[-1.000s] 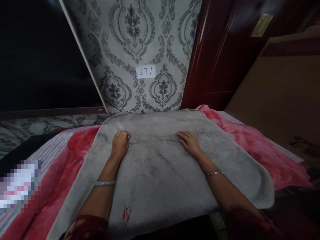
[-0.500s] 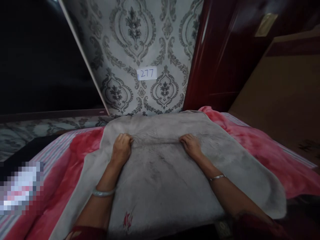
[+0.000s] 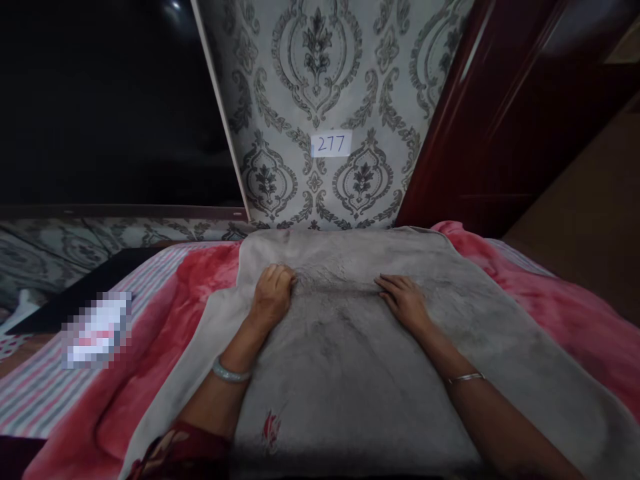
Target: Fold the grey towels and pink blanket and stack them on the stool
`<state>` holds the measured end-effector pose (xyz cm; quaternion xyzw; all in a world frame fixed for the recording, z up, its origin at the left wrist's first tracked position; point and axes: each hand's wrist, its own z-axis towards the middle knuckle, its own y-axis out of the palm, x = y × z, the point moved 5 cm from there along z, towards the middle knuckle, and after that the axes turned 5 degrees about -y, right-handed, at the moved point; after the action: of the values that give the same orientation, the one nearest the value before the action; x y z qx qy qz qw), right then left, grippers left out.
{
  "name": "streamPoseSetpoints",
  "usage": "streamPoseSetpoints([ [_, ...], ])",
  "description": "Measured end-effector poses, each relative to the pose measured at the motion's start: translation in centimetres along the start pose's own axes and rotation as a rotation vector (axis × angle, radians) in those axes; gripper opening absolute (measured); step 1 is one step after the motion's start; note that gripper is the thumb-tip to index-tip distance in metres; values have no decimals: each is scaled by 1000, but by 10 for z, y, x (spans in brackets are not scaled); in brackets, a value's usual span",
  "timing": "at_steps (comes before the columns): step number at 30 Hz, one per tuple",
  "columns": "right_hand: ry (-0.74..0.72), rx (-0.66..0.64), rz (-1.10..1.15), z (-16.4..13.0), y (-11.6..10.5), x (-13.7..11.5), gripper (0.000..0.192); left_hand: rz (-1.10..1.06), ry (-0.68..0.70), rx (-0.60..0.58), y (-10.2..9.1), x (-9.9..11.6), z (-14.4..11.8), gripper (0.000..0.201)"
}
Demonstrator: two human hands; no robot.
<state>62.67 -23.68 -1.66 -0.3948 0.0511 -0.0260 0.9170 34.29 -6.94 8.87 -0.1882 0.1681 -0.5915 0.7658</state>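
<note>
A grey plush blanket (image 3: 345, 373) lies spread before me, with a small red patch (image 3: 271, 430) near its front edge. On its left half rests my left hand (image 3: 273, 293), fingers curled down and closed on the fabric. My right hand (image 3: 404, 300) lies on the right half, palm down, its fingers stretched toward the middle and slightly apart. Shallow creases run across the fabric between the two hands. What the left fingertips pinch is partly hidden under the hand.
Under the grey blanket spreads a red plush blanket (image 3: 145, 360) over a striped sheet (image 3: 45, 393). A blurred white item (image 3: 97, 330) sits at left. Behind are a dark screen (image 3: 110, 107), patterned wallpaper (image 3: 320, 87) with a paper label (image 3: 331, 143), and dark red furniture (image 3: 480, 133).
The view has swung left, so everything sits further right. My right hand's fingers have loosened from a curl and straightened out. The left hand stays curled on the grey blanket.
</note>
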Motion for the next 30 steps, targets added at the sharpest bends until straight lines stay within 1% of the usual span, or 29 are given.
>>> streamPoseSetpoints([
  [4, 18, -11, -8, 6, -3, -3, 29, 14, -8, -40, 4, -7, -2, 20],
  [7, 75, 43, -25, 17, -21, 1, 28, 47, -21, -75, 7, -17, -4, 20],
  [10, 81, 99, -25, 27, -43, 5, 25, 51, -41, -186, 11, -26, -5, 24],
  [12, 68, 94, -11, 26, -49, 7, 25, 33, -51, -283, 14, -30, -7, 27],
  [14, 84, 79, 6, 20, -47, 6, 25, 14, -50, -372, 16, -31, -8, 28],
  [16, 121, 57, 25, 11, -40, 4, 27, 10, -38, -425, 16, -31, -9, 30],
  [17, 139, 45, 32, 8, -35, 2, 28, 19, -35, -421, 15, -31, -9, 32],
  [19, 161, 26, 37, 5, -27, -3, 29, 59, -58, -369, 12, -33, -8, 34],
  [21, 161, 14, 28, 6, -22, -7, 29, 109, -127, -309, 8, -38, -7, 34],
  [24, 149, -24, 13, 11, -20, -9, 28, 129, -213, -279, 6, -44, -5, 33],
  [27, 170, -60, 6, 13, -21, -8, 31, 102, -216, -248, 5, -45, -3, 32],
  [30, 224, -95, 0, 12, -26, -1, 37, 107, -200, -233, 3, -43, -3, 30],
])
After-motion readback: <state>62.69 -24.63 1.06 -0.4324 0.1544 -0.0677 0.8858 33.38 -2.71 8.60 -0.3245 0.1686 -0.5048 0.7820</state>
